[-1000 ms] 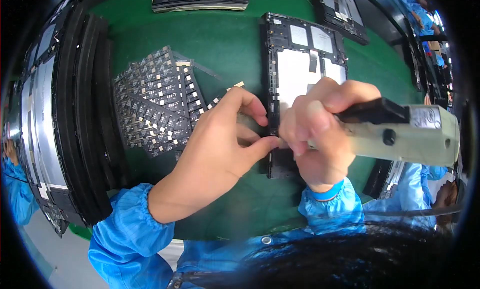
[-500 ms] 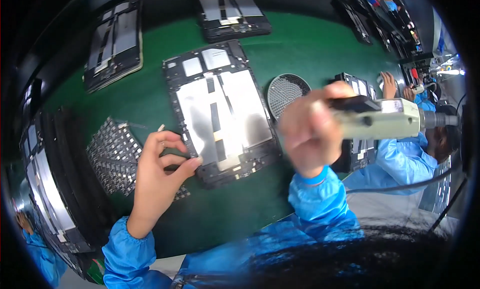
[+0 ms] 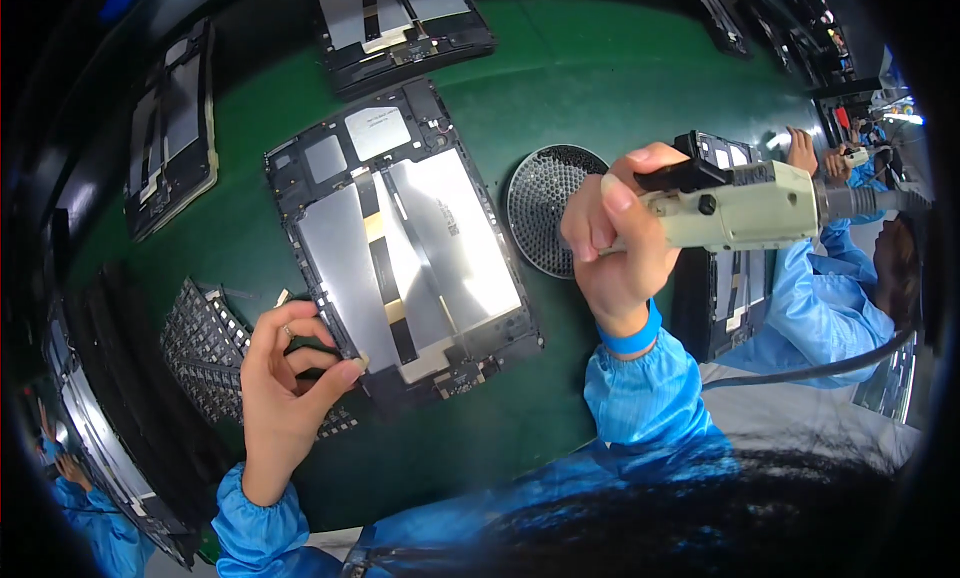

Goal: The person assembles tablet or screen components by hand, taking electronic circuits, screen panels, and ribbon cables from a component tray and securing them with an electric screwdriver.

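Observation:
An opened tablet (image 3: 335, 243) lies on the green bench mat with its silver battery panels and black tapes facing up. My left hand (image 3: 285, 403) pinches its lower left edge, thumb on the rim and fingers curled at the side. My right hand (image 3: 630, 258) is wrapped round a pale green electric screwdriver (image 3: 770, 208), held sideways above the mat to the right of the tablet; its tip is hidden from view. Partly behind that hand sits a round black dish (image 3: 540, 193) with a pattern of small cells. Sheets of small parts (image 3: 200, 348) lie beside my left hand.
More opened tablets lie at the far left (image 3: 175, 128), far middle (image 3: 400, 38) and right (image 3: 735, 298). A black rack (image 3: 130, 378) with tablets stands along the left. A cable (image 3: 820, 368) runs past my right sleeve. A co-worker's sleeve (image 3: 830, 318) is close by.
The whole view has shifted, so the tablets and dish appear farther left. My right hand, blurred before, is now sharp, still around the screwdriver. My left hand remains on the tablet's edge.

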Demonstrator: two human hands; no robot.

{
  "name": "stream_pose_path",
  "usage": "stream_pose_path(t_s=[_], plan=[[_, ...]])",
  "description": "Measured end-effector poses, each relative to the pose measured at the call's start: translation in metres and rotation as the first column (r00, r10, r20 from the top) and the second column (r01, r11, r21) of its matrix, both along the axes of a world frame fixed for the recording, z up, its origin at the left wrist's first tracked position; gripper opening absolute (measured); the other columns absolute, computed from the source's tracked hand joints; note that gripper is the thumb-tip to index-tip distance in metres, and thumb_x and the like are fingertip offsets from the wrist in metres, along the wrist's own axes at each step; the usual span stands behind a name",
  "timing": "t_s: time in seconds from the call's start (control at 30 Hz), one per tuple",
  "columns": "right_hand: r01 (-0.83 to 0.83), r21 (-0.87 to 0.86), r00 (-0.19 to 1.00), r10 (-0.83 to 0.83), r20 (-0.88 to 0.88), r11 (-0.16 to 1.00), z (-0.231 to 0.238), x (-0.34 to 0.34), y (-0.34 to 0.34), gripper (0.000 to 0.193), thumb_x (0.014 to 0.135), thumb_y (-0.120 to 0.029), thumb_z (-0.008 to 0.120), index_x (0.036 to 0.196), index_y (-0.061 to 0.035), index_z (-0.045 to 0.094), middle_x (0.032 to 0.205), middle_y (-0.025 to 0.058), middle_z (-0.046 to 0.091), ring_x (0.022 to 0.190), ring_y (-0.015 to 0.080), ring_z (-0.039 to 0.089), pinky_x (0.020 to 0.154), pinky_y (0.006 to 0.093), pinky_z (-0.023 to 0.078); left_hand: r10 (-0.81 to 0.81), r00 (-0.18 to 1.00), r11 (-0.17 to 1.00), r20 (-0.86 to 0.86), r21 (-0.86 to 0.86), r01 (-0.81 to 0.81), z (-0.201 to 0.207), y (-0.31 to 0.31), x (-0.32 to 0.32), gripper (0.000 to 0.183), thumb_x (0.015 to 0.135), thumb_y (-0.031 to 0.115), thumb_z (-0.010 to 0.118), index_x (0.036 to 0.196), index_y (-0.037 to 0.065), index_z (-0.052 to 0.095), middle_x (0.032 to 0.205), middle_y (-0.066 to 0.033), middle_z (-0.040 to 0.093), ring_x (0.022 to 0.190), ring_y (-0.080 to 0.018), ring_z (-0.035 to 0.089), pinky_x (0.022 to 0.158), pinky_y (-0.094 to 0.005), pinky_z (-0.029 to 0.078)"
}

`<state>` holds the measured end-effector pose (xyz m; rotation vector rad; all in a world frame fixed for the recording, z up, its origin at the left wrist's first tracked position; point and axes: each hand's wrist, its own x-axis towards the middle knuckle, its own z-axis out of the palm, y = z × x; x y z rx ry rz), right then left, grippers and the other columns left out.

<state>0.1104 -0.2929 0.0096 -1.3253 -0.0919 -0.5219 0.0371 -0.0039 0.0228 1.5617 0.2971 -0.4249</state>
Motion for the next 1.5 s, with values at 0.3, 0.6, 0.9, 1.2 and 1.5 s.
stream_pose_path(t_s=[0.3, 0.6, 0.9, 1.2, 1.5], plan=[[-0.149, 0.026, 0.986, 0.15, -0.074, 0.989, 0.006, -0.003, 0.005, 0.025, 0.087, 0.001, 0.055, 0.11, -0.0024, 0.045, 0.058, 0.0036, 0.039, 0.041, 0.0103, 0.034, 0.036, 0.0267, 0.031, 0.023, 0.999, 0.999, -0.039, 0.027, -0.022, 0.003, -0.003, 0.002, 0.06, 0.078, -0.013, 0.075, 0.13, -0.001, 0.047, 0.105, -0.0086, 0.056, 0.086, -0.0149, 0.068, 0.077, -0.0235, 0.057], [-0.179, 0.031, 0.975, 0.181, -0.127, 0.983, 0.012, -0.001, 0.009, 0.026, 0.086, 0.001, 0.059, 0.107, -0.0006, 0.044, 0.06, 0.0045, 0.041, 0.041, 0.0113, 0.036, 0.037, 0.027, 0.032, 0.033, 0.998, 0.999, -0.045, 0.025, -0.032, 0.004, -0.005, 0.003, 0.06, 0.078, -0.012, 0.076, 0.129, -0.002, 0.047, 0.105, -0.0086, 0.056, 0.087, -0.015, 0.068, 0.079, -0.0242, 0.057], [-0.193, 0.052, 0.967, 0.199, -0.157, 0.98, 0.013, -0.001, 0.006, 0.026, 0.084, 0.003, 0.059, 0.105, -0.0008, 0.044, 0.065, 0.0064, 0.044, 0.044, 0.0119, 0.042, 0.038, 0.0269, 0.034, 0.016, 0.999, 1.0, -0.039, 0.016, -0.015, 0.003, -0.008, 0.006, 0.059, 0.078, -0.013, 0.075, 0.129, -0.001, 0.048, 0.105, -0.0084, 0.056, 0.088, -0.015, 0.068, 0.077, -0.023, 0.057], [-0.162, -0.085, 0.987, 0.162, -0.007, 0.983, 0.003, -0.01, 0.012, 0.032, 0.09, -0.004, 0.056, 0.122, -0.005, 0.049, 0.064, 0.0029, 0.043, 0.042, 0.0113, 0.041, 0.038, 0.027, 0.033, -0.044, 0.999, 0.999, -0.016, 0.002, 0.044, -0.004, 0.011, 0.001, 0.057, 0.081, -0.01, 0.075, 0.13, 0.002, 0.047, 0.104, -0.0073, 0.056, 0.085, -0.013, 0.068, 0.069, -0.0192, 0.053], [-0.549, 0.193, 0.835, 0.541, 0.096, 0.813, 0.04, -0.043, 0.093, 0.028, 0.098, -0.008, 0.047, 0.126, -0.0135, 0.043, 0.065, 0.0054, 0.046, 0.046, 0.0155, 0.043, 0.044, 0.0292, 0.039, -0.022, 1.0, 0.984, 0.015, -0.176, 0.024, -0.002, 0.015, 0.0, 0.048, 0.086, 0.0, 0.074, 0.125, -0.001, 0.048, 0.102, -0.008, 0.055, 0.081, -0.0144, 0.067, 0.067, -0.0227, 0.052]])
